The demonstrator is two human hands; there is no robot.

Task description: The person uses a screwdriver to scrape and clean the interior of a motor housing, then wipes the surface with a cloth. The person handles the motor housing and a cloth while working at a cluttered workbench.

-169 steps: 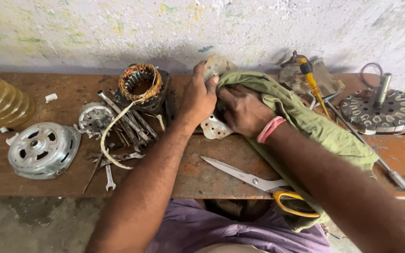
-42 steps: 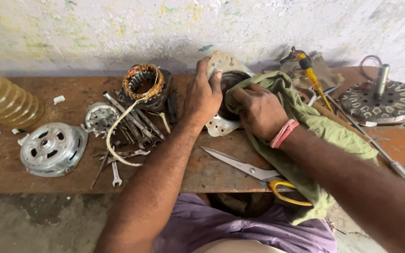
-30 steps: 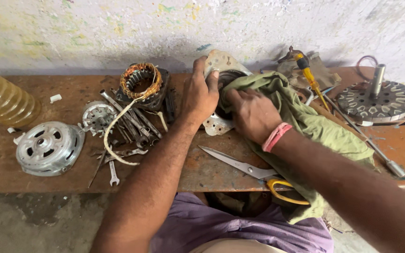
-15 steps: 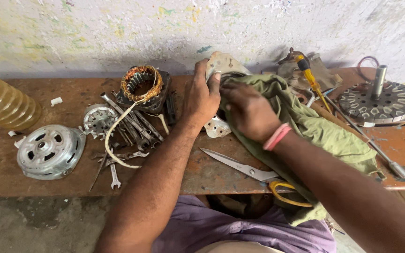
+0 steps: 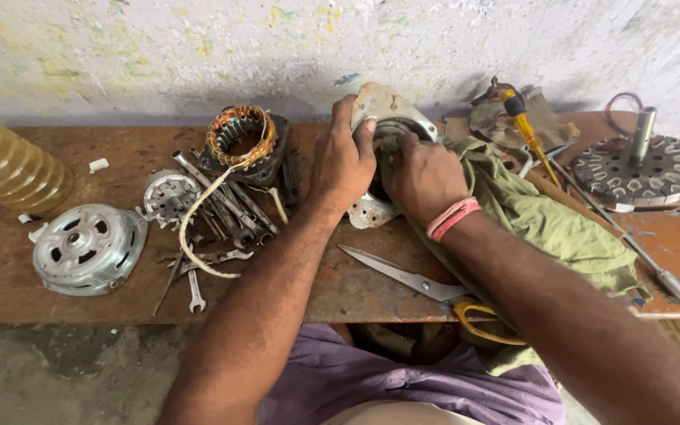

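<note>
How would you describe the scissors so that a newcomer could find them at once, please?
Start at the rusty brown workbench and follow its near edge to the right forearm. The scissors lie there, blades pointing left, partly under the green cloth. Their yellow handle loops set them apart from the grey spanners further left.

Bare bench (image 5: 120, 169) lies open between the yellow ribbed bottle (image 5: 5, 165) and the copper-wound stator (image 5: 239, 140). Spanners (image 5: 214, 208) crowd the left approach to the motor end cover (image 5: 387, 118). Scissors (image 5: 426, 287) block the front edge; the green cloth (image 5: 552, 220) covers the right.
</note>
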